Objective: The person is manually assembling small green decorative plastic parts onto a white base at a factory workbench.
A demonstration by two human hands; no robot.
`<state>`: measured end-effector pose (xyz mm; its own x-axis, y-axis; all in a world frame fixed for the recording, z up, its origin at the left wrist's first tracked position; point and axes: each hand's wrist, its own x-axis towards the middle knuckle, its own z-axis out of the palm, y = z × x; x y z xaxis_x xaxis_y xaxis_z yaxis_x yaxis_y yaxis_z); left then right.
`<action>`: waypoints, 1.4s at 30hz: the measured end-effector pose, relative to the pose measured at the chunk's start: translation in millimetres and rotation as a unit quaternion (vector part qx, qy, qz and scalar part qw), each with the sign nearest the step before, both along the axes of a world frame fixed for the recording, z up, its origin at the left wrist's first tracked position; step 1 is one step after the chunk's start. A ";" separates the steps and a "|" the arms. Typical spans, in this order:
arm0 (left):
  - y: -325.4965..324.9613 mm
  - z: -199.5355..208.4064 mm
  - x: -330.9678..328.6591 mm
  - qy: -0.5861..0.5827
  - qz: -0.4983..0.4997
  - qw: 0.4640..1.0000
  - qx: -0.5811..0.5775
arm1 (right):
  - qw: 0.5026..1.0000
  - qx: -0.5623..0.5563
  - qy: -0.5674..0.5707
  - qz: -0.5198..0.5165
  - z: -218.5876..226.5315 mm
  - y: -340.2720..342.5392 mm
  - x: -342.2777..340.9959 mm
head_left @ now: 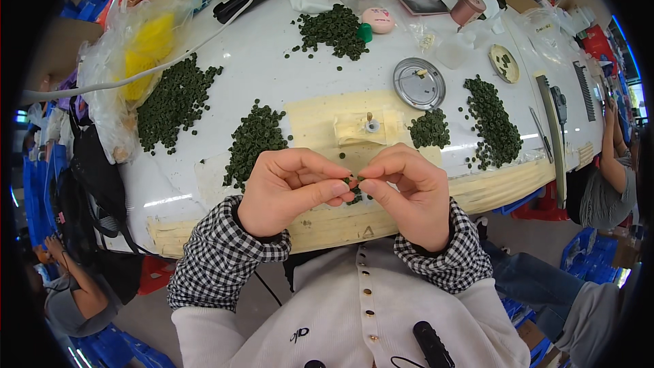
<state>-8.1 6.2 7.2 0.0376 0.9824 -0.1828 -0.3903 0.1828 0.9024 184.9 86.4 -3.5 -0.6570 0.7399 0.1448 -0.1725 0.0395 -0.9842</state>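
My left hand [289,187] and my right hand [409,194] meet over the table's near edge. Each is closed in a pinch, thumb against forefinger. Between the fingertips are small dark green pieces [352,180], partly covered by the fingers; how they fit together is too small to tell. A few more green pieces [355,195] lie just under the hands. Beyond them, a small fixture with an upright metal pin [370,125] is taped to the yellowed table covering. One pile of green pieces [253,140] is beside my left hand, and a smaller pile [430,129] is beyond my right.
More green piles lie at the left [176,100], at the back [332,32] and at the right [492,123]. A round metal tin [419,84] stands right of centre. Tweezers [541,134] lie near the right edge. A white cable [197,46] crosses the left side.
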 end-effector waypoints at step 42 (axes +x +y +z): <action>-4.9 -4.1 4.2 0.115 0.069 0.984 0.117 | 0.985 0.169 -0.034 -0.030 6.1 -7.7 -3.5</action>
